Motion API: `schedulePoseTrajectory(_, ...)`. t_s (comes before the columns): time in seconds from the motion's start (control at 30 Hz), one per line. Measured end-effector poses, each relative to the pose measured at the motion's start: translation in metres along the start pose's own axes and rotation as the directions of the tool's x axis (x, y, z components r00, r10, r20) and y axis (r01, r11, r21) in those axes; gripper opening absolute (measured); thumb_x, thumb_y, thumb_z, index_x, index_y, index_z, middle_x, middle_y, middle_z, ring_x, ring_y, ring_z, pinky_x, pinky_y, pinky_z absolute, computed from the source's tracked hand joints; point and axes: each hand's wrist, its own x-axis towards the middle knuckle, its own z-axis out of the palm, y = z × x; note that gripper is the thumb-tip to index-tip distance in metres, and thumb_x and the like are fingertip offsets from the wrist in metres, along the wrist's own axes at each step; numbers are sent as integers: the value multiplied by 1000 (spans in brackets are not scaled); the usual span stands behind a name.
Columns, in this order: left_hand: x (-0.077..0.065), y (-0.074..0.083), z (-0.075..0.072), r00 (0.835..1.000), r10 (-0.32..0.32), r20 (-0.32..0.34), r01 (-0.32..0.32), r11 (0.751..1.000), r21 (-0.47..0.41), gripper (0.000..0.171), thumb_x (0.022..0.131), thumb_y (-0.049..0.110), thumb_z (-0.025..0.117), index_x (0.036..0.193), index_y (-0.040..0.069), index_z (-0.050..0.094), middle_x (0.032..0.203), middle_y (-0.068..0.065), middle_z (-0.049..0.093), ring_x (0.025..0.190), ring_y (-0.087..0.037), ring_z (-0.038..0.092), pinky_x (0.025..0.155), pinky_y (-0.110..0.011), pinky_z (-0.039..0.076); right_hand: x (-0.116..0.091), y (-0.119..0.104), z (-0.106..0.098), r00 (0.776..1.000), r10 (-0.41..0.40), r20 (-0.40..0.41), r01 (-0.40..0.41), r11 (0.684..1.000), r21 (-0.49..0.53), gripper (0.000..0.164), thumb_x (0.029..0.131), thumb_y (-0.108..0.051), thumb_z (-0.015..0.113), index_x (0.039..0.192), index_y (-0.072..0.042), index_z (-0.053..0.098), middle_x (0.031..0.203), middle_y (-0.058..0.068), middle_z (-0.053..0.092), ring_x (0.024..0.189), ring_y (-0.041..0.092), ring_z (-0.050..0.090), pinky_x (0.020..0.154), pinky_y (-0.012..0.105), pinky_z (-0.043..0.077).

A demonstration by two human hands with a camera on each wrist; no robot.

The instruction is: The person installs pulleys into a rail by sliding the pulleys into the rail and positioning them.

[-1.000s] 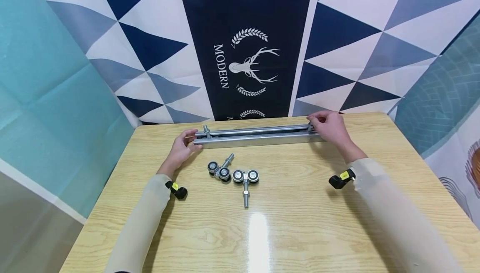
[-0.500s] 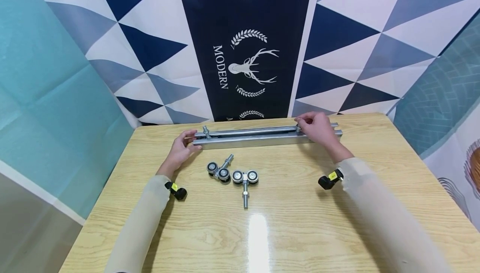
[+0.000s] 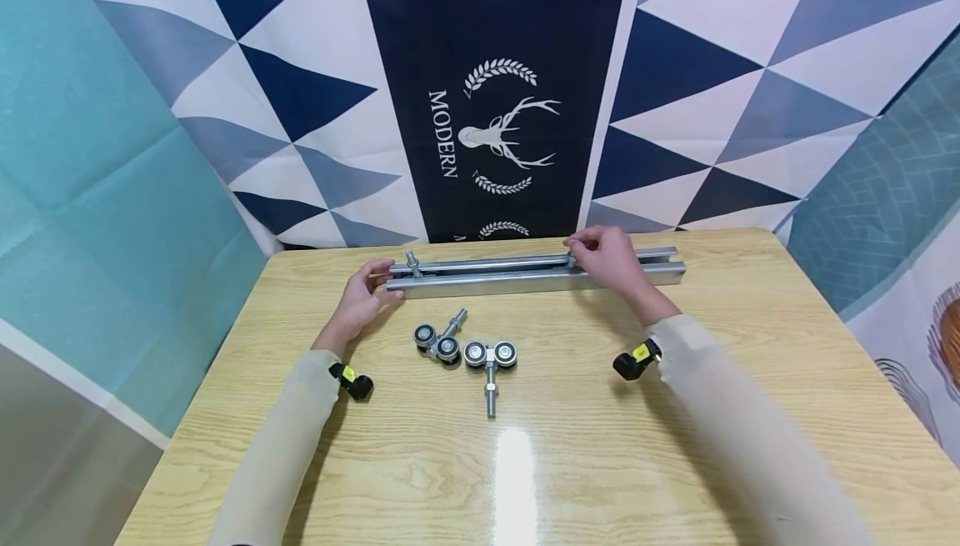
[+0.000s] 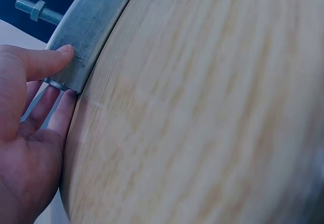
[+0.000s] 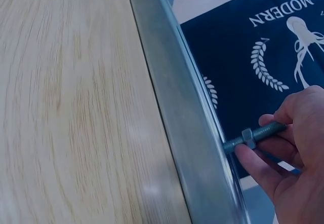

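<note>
The long metal rail [image 3: 517, 284] lies on the far side of the bench [image 3: 600, 463], with its gap facing up. It looks hard and stiff, and I think it is fairly heavy, smooth and not easy to break. Its ends seem the best place to hold it, with the thumb on 1 side and the fingers on the other. The right bolt [image 5: 266, 131] stands up out of the gap; its bottom is hidden inside. It looks hard too, and its ridges should help with grip, so the bare top above its nut [image 5: 248, 138] seems a good spot to pinch. The right hand [image 3: 609, 260] does just that: its fingers are nearly closed, with the bolt between them. The left hand [image 3: 362, 296] holds the left end of the rail, its fingers only as wide apart as the rail, thumb on the near side. The left bolt [image 3: 413, 263] sticks up just beside that hand. Nearer the person, 2 loose parts with wheels lie close together, the left roller [image 3: 437, 341] and the right roller [image 3: 491, 363]. Half a second ago, the right hand and its bolt were farther right; now they are nearer the middle. The left hand and the 2 rollers look the same.
</note>
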Motion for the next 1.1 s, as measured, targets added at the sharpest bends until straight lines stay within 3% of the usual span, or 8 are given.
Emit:
schedulePoseTrajectory(0.23,1,0,-1,1000,-4,-5,4,1000,5,65,87,-1,72,146,8,46,148,-18,47,136,-34,45,117,-50,39,2,-10,16,999,-43,11,43,999,9,26,98,-17,57,107,-1,76,102,16,73,82,25,59,64,29,48)
schedulePoseTrajectory(0.57,1,0,0,1000,16,-2,-16,1000,-23,65,86,-3,73,145,4,46,150,-17,46,136,-33,45,117,-48,39,6,-28,37,998,-45,43,43,998,51,25,97,-17,58,106,-3,77,105,13,73,84,24,61,68,31,51)
schedulePoseTrajectory(0.77,1,0,0,1000,7,0,-7,1000,-16,66,86,-4,72,146,5,45,149,-19,46,136,-32,46,114,-45,43,8,-33,41,998,-38,50,36,999,30,26,97,-18,57,106,-3,77,107,12,74,84,24,61,68,31,50)
schedulePoseTrajectory(1.1,1,1,0,1000,-4,-4,4,1000,-28,66,85,-6,72,145,5,46,149,-18,46,136,-32,46,117,-48,39,7,-35,42,998,-55,26,54,998,35,25,97,-15,58,105,-2,77,105,12,74,84,25,60,69,33,49)
